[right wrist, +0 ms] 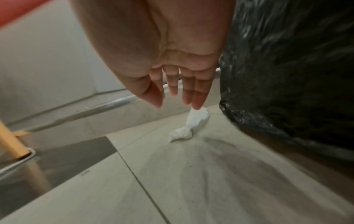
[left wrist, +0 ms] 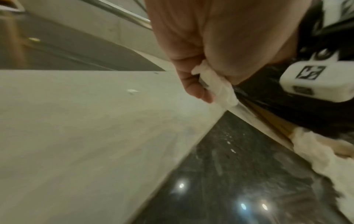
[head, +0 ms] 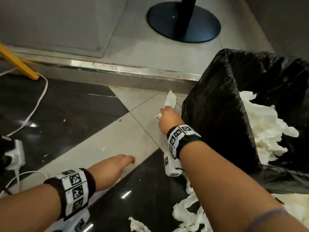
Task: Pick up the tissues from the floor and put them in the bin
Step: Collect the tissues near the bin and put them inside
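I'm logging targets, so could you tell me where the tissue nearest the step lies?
In the head view, the tissue lies on the pale tile just left of the bin, below the metal-edged step.

Tiled floor below a raised step

The floor (head: 107,136) alternates pale beige tiles with glossy black ones that mirror small ceiling lights. A metal-edged step (head: 127,68) runs across, with a pale grey platform (head: 55,22) above it carrying a round dark stand base (head: 184,22) and its black pole. At left, a yellow wooden leg (head: 18,62), a white cable (head: 37,101) and a white power strip (head: 15,154) lie on the dark tile.
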